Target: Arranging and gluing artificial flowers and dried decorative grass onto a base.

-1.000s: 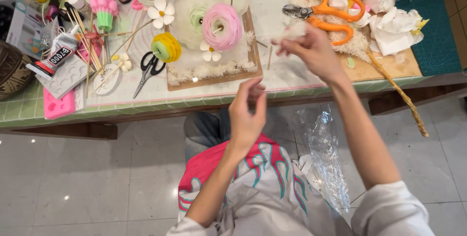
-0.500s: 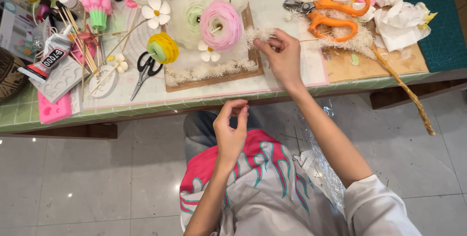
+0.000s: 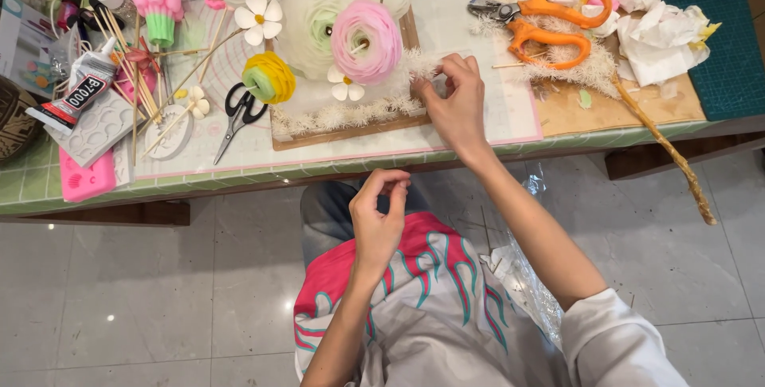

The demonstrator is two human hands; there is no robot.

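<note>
From the head view we see a green-tiled table above grey floor tiles. Our right hand pinches white fluffy trim at its nine o'clock, along a wooden board. Our left hand, at six o'clock, pinches something too small to tell. A pink paper flower looks ruffled and round.

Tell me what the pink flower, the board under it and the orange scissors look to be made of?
Pink flower: probably thin paper or clay, matte, with tightly layered petals. Board: likely wood, with a plain brown edge. Orange scissors: glossy plastic handles and grey metal blades. The right hand pinches white fuzzy trim, seemingly fibre.
</note>
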